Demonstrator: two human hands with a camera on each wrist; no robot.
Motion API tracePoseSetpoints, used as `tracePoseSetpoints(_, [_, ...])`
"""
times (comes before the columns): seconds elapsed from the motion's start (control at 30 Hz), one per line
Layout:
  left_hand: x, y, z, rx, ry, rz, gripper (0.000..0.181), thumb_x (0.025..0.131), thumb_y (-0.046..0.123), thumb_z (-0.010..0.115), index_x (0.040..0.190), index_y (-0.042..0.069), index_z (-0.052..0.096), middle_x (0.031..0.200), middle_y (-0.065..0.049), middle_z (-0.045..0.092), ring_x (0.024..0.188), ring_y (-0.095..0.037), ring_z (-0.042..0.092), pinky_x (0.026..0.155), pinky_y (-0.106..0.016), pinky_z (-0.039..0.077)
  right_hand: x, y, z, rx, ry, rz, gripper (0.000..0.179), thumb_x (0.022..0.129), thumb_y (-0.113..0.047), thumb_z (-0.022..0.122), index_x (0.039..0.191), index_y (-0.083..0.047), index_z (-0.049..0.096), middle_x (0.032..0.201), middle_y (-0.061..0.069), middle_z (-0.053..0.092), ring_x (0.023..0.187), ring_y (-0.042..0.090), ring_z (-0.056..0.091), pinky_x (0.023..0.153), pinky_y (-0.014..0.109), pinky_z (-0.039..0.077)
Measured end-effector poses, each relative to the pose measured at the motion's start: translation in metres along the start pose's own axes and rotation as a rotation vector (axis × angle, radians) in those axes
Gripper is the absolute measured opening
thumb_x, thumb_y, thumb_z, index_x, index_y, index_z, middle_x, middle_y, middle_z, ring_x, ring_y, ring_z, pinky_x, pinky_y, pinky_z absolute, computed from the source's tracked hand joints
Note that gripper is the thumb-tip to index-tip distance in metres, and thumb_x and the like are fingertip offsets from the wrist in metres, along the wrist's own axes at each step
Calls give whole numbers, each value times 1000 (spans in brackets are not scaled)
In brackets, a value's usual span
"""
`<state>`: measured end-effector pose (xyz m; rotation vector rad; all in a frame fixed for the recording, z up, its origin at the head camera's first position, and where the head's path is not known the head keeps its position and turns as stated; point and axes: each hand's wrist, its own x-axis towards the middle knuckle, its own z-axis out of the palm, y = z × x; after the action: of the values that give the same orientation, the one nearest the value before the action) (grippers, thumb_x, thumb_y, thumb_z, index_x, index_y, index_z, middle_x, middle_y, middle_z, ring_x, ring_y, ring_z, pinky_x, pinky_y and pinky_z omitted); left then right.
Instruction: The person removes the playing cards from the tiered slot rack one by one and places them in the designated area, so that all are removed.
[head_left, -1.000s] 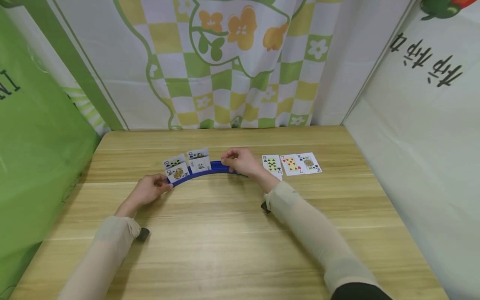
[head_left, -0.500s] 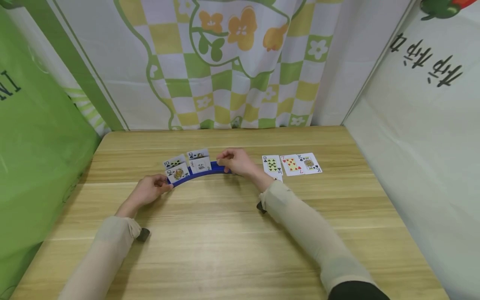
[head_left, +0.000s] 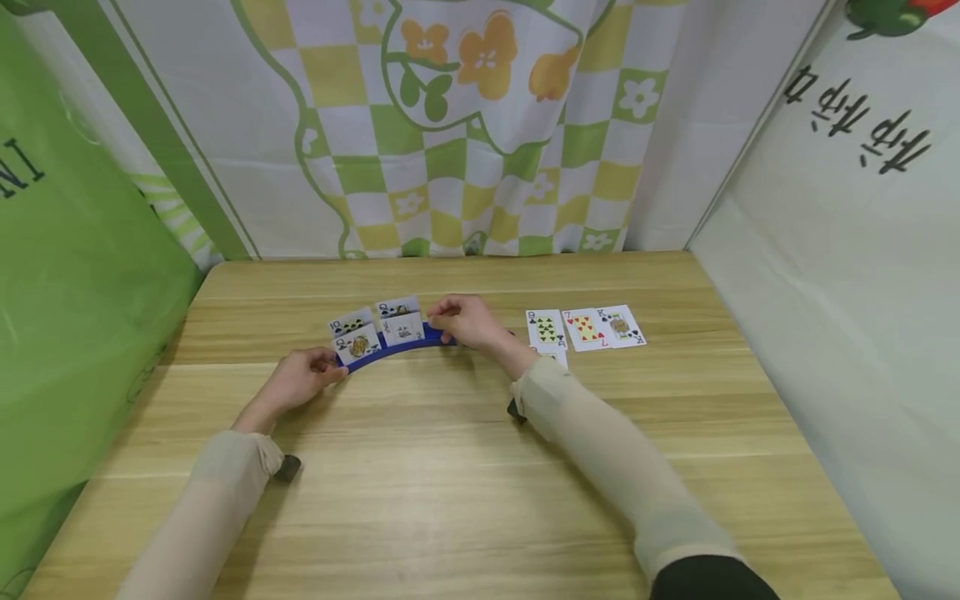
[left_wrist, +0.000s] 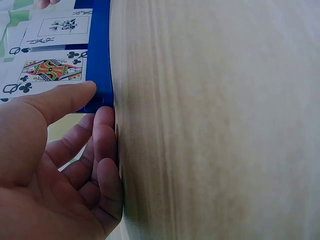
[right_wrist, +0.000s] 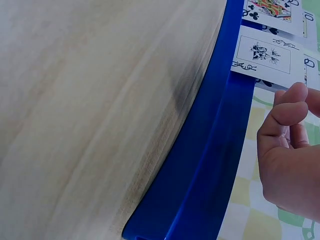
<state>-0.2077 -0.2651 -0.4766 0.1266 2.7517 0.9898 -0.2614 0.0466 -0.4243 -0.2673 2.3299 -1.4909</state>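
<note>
My left hand (head_left: pixel 296 379) grips the left end of a curved blue card holder (right_wrist: pixel 200 175), thumb on top and fingers at its end. In its front row stand a queen of clubs (left_wrist: pixel 50 70) and a black-and-white joker (right_wrist: pixel 265 52). Behind them rise a black ten (head_left: pixel 351 322) and a queen of spades (head_left: pixel 396 307). My right hand (head_left: pixel 471 322), its fingers loosely bent, hovers over the holder just right of the joker. No card shows between those fingers; whether a fingertip touches the joker's edge is unclear.
Right of the holder, a nine of clubs (head_left: pixel 545 329) lies face up, partly over another card (head_left: pixel 553 353). Beside it are a seven of hearts (head_left: pixel 585 331) and a king of spades (head_left: pixel 621 327). A patterned curtain (head_left: pixel 487 183) hangs behind the wooden table (head_left: pixel 450 483).
My right hand has shifted slightly left along the holder, toward the joker, uncovering more of the loose cards at right. The left hand keeps its grip on the holder's end.
</note>
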Motion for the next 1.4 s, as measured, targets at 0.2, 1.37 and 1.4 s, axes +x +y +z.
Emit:
tracePoseSetpoints(0.2, [1, -1, 1, -6, -1, -5, 37, 94, 25, 68, 116, -4, 65, 98, -16, 70, 75, -16, 59, 63, -27, 49, 3, -2, 3, -6, 9, -11, 17, 98, -21, 64, 111, -11, 67, 110, 13, 70, 79, 25, 65, 66, 42, 52])
tracePoseSetpoints(1.37, [-1, 1, 0, -21, -2, -4, 38, 94, 25, 69, 117, -5, 64, 97, -17, 70, 73, -15, 59, 61, -27, 49, 7, -7, 1, 8, 14, -83, 11, 95, -14, 67, 103, -7, 69, 98, 8, 68, 87, 38, 66, 88, 56, 53])
tracePoseSetpoints(1.4, [-1, 1, 0, -24, -2, -2, 38, 94, 25, 69, 117, -5, 64, 97, -17, 70, 73, -15, 59, 61, -26, 49, 6, -7, 0, 9, 12, -80, 10, 95, -14, 67, 103, -7, 68, 97, 8, 68, 90, 41, 66, 88, 57, 53])
